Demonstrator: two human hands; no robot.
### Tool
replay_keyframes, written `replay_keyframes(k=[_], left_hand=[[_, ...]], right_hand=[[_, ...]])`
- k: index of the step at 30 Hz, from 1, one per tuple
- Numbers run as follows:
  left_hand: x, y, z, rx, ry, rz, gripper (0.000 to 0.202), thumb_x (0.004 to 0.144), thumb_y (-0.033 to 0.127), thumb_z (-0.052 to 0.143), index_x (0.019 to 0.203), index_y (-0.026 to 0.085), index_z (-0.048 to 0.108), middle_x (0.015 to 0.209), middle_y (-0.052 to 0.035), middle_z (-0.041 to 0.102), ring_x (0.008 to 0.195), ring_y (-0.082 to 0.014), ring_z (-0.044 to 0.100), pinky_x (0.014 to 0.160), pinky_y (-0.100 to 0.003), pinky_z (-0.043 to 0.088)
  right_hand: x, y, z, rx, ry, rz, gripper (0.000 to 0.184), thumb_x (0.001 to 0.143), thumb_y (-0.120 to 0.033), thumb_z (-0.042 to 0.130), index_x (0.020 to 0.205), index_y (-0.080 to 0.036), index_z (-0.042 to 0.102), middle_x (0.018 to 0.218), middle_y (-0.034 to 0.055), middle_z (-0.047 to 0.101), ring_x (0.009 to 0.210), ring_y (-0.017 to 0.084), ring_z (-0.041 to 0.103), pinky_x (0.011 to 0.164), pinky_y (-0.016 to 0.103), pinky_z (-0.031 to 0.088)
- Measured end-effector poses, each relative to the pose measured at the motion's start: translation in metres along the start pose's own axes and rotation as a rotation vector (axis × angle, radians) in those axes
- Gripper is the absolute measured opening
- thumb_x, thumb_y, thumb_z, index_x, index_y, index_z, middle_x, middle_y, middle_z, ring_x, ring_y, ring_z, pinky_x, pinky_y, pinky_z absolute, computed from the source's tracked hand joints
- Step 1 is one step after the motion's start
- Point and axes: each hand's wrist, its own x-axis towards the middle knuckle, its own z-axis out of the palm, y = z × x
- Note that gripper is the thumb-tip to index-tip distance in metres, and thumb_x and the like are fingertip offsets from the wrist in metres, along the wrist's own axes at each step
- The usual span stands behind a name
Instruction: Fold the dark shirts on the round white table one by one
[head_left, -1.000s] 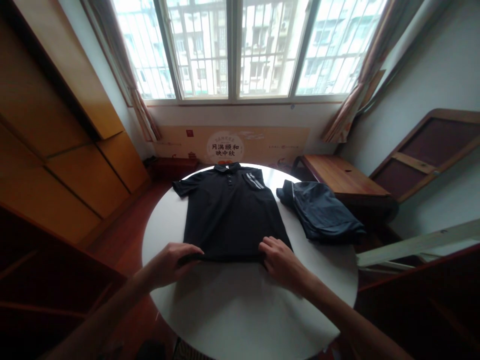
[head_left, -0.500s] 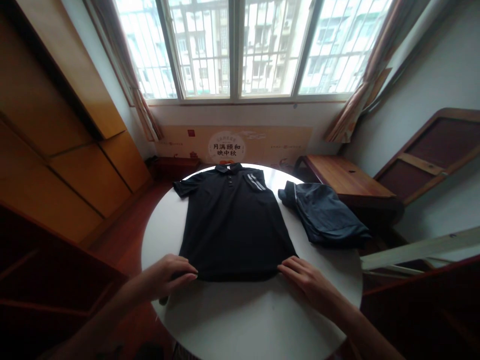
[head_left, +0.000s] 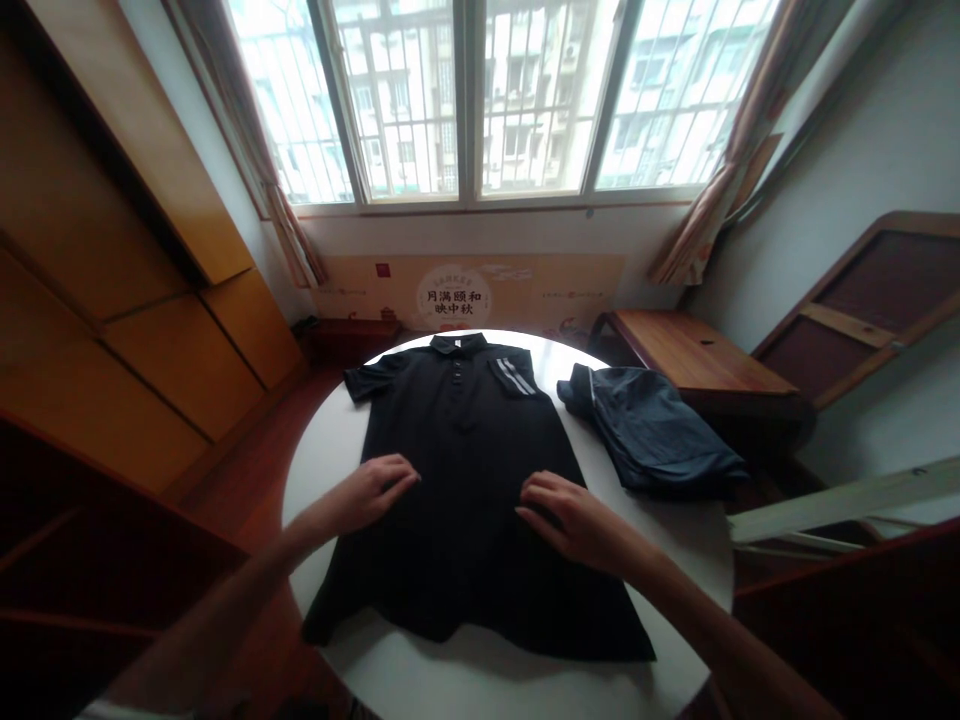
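Note:
A black polo shirt lies front side up on the round white table. Its collar points to the window and grey-white stripes mark one sleeve. The lower hem spreads wavy toward me, one corner reaching the table's left edge. Over the left side of the shirt is my left hand, fingers loosely bent and holding nothing. My right hand is over the right side, its thumb apart from the curved fingers, with no cloth between them. Whether the fingertips touch the fabric I cannot tell.
Folded dark blue clothing rests on the table's right side. Beyond it stands a wooden side table. A pale bar is close to the table's right edge. Wooden cabinets line the left.
Both hands have let go of the shirt's lower edge and moved up and inward over its body. The hem now reaches closer to me and spreads wider, with its corners out.

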Motion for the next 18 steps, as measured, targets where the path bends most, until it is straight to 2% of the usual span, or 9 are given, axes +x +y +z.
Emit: replay_keyframes(k=[2, 3, 5, 7, 9, 11, 15, 18], left_hand=[[0.046, -0.023, 0.009, 0.183, 0.108, -0.010, 0.038, 0.101, 0.039, 0.040, 0.119, 0.019, 0.067, 0.129, -0.0101, 0.062, 0.121, -0.0221, 0.056, 0.109, -0.038, 0.040], [0.068, -0.036, 0.012, 0.268, 0.132, -0.058, 0.040, 0.101, 0.039, 0.040, 0.126, 0.019, 0.064, 0.138, -0.0112, 0.057, 0.130, -0.0241, 0.050, 0.112, -0.042, 0.036], [0.105, -0.065, 0.012, 0.397, 0.152, -0.235, 0.046, 0.101, 0.042, 0.038, 0.139, 0.021, 0.054, 0.151, -0.0119, 0.043, 0.141, -0.0294, 0.037, 0.115, -0.052, 0.030], [0.132, -0.092, 0.008, 0.459, 0.149, -0.443, 0.056, 0.100, 0.051, 0.036, 0.148, 0.023, 0.043, 0.159, -0.0122, 0.030, 0.146, -0.0344, 0.026, 0.114, -0.060, 0.024], [0.148, -0.114, 0.002, 0.472, 0.143, -0.595, 0.066, 0.098, 0.060, 0.032, 0.153, 0.024, 0.035, 0.162, -0.0116, 0.022, 0.148, -0.0362, 0.018, 0.116, -0.060, 0.020], [0.155, -0.131, -0.002, 0.470, 0.145, -0.660, 0.070, 0.096, 0.064, 0.027, 0.155, 0.026, 0.031, 0.163, -0.0098, 0.019, 0.149, -0.0355, 0.014, 0.117, -0.057, 0.017], [0.161, -0.148, -0.003, 0.475, 0.147, -0.669, 0.073, 0.093, 0.069, 0.026, 0.155, 0.030, 0.028, 0.164, -0.0065, 0.016, 0.150, -0.0352, 0.011, 0.118, -0.057, 0.014], [0.164, -0.150, -0.003, 0.479, 0.148, -0.667, 0.074, 0.093, 0.069, 0.026, 0.155, 0.030, 0.027, 0.164, -0.0062, 0.016, 0.150, -0.0349, 0.011, 0.119, -0.056, 0.013]], right_hand=[[0.047, 0.012, 0.012, -0.014, -0.014, -0.075, 0.023, 0.099, -0.025, 0.046, 0.108, -0.016, 0.065, 0.115, 0.0104, 0.064, 0.107, 0.019, 0.060, 0.096, 0.030, 0.047], [0.070, 0.019, 0.019, -0.022, -0.033, -0.098, 0.024, 0.098, -0.022, 0.046, 0.113, -0.017, 0.065, 0.123, 0.0104, 0.063, 0.114, 0.019, 0.058, 0.100, 0.029, 0.045], [0.112, 0.031, 0.032, -0.060, -0.077, -0.085, 0.031, 0.095, -0.020, 0.050, 0.123, -0.016, 0.062, 0.134, 0.0114, 0.059, 0.126, 0.020, 0.052, 0.108, 0.030, 0.039], [0.147, 0.043, 0.042, -0.114, -0.098, -0.001, 0.039, 0.095, -0.022, 0.050, 0.133, -0.015, 0.057, 0.143, 0.0123, 0.052, 0.134, 0.022, 0.044, 0.113, 0.034, 0.033], [0.172, 0.057, 0.050, -0.164, -0.089, 0.123, 0.045, 0.098, -0.027, 0.045, 0.141, -0.015, 0.050, 0.150, 0.0134, 0.045, 0.140, 0.027, 0.037, 0.115, 0.043, 0.029], [0.189, 0.072, 0.055, -0.202, -0.069, 0.257, 0.049, 0.101, -0.034, 0.038, 0.146, -0.017, 0.043, 0.156, 0.0141, 0.036, 0.144, 0.032, 0.029, 0.115, 0.054, 0.025], [0.206, 0.108, 0.051, -0.265, -0.041, 0.522, 0.062, 0.101, -0.052, 0.028, 0.152, -0.016, 0.035, 0.159, 0.0197, 0.026, 0.146, 0.038, 0.021, 0.114, 0.060, 0.016], [0.209, 0.138, 0.031, -0.326, -0.008, 0.742, 0.068, 0.101, -0.052, 0.022, 0.152, -0.010, 0.033, 0.156, 0.0278, 0.027, 0.144, 0.043, 0.022, 0.110, 0.068, 0.005]])
